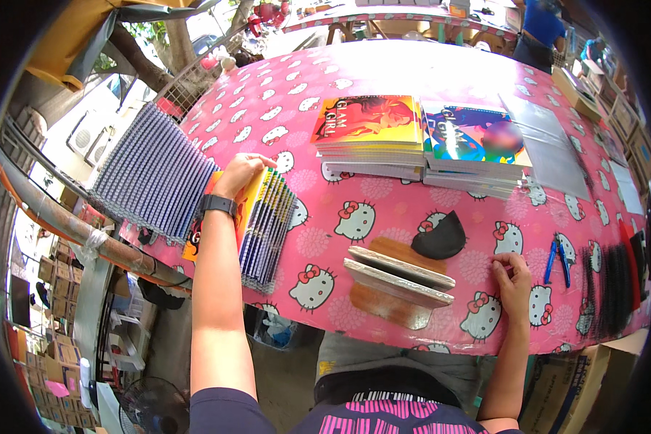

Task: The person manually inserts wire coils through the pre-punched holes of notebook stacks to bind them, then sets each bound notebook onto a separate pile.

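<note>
1. Along the table's left side, a batch of spiral-bound notebooks [269,228] lies under and just right of the left hand [244,173]; its long axis runs near to far, the far end leaning right.
2. Left fingers curl over the batch's far end; whether they pinch covers or only rest there, I cannot tell.
3. The left hand is clearly nearer; the right hand [512,281] rests well apart on the right, fingers bent, nothing visible in it, though its palm is hidden.
4. Close on the left stands a long row of bound notebooks [148,173], limiting room that way; the batch's near end lies by the table's near edge.
5. Rightward, pink tablecloth [312,249] shows between the batch and a wooden stand [398,278]; farther off, two cover-topped stacks [369,137] sit side by side.
</note>
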`<control>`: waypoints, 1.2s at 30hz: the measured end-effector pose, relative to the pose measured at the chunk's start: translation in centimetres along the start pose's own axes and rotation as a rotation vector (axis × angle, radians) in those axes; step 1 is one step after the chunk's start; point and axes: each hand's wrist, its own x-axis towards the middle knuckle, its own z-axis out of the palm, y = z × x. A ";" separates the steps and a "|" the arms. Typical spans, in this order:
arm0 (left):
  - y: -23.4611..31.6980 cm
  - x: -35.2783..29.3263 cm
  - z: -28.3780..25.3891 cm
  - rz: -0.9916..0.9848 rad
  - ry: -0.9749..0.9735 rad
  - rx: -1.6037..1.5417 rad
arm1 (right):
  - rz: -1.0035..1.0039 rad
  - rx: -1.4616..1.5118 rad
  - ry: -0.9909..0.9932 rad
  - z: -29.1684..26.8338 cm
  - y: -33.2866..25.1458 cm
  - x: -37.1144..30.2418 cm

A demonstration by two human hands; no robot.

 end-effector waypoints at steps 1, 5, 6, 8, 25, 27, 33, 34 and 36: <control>-0.2 0.2 0.0 -0.014 -0.001 0.014 | -0.006 -0.007 0.004 0.0 -0.3 0.0; -1.3 1.4 -0.6 0.019 0.040 0.176 | 0.025 -0.017 -0.005 0.0 -0.4 0.0; -1.5 1.5 -0.5 0.034 0.011 0.095 | 0.017 -0.019 -0.001 0.1 -0.4 0.0; -2.1 1.9 -0.1 0.043 0.032 0.120 | 0.001 -0.022 0.008 0.1 -0.5 0.0; -1.2 1.4 -0.7 0.025 0.010 0.008 | 0.004 0.008 -0.027 0.1 0.0 0.0; -1.3 1.4 -0.7 0.013 0.030 0.017 | -0.003 0.002 -0.028 0.1 0.1 0.0; -0.6 1.1 0.0 -0.024 0.039 -0.001 | -0.013 -0.012 -0.023 0.0 -0.1 0.0; -0.6 1.2 -0.1 -0.026 0.043 0.024 | -0.010 -0.015 -0.026 0.0 0.0 0.0; -1.0 1.4 -0.3 -0.014 0.016 -0.002 | -0.005 -0.011 -0.027 0.0 0.1 0.0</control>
